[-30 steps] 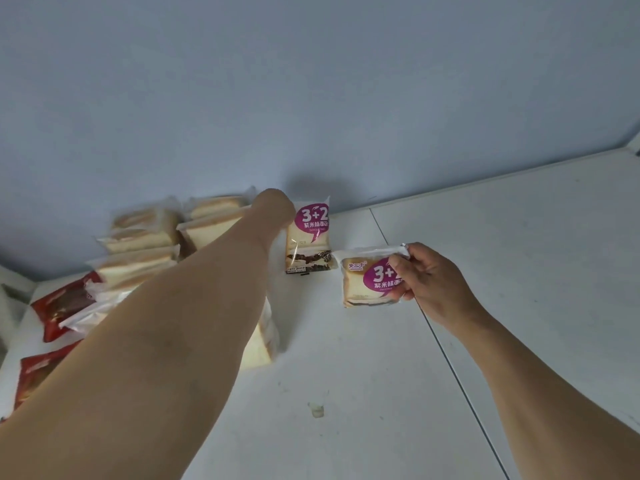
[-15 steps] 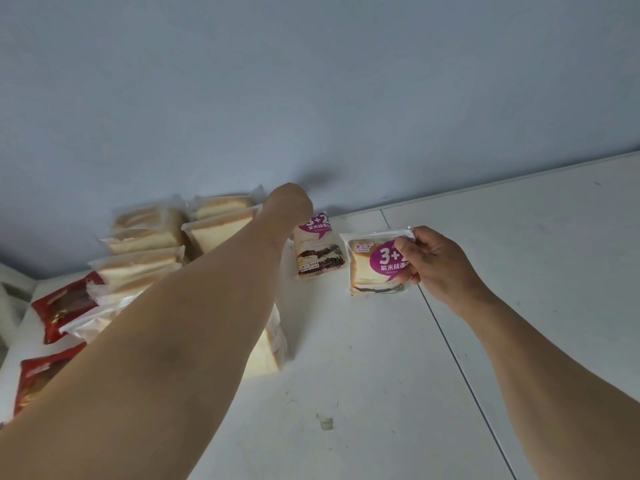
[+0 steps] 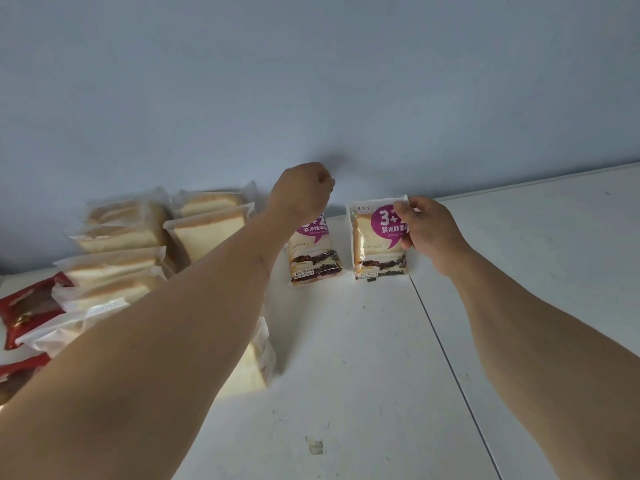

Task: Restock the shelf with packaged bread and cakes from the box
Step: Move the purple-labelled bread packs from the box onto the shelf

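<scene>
Two purple-labelled bread packs stand upright side by side on the white shelf (image 3: 346, 358), close to the pale blue back wall. My left hand (image 3: 299, 194) is closed over the top of the left pack (image 3: 315, 256), hiding its upper edge. My right hand (image 3: 424, 230) pinches the top right corner of the right pack (image 3: 375, 244), whose bottom edge rests on the shelf. Both forearms reach in from the bottom of the view.
Several clear packs of white sliced bread (image 3: 135, 251) are stacked at the left of the shelf. Red packs (image 3: 29, 306) lie at the far left edge. A seam (image 3: 446, 348) runs across the shelf below my right hand. A small stain (image 3: 314, 445) marks the front.
Both packs have moved back toward the wall. The right pack went from tilted in the air to standing upright next to the left one.
</scene>
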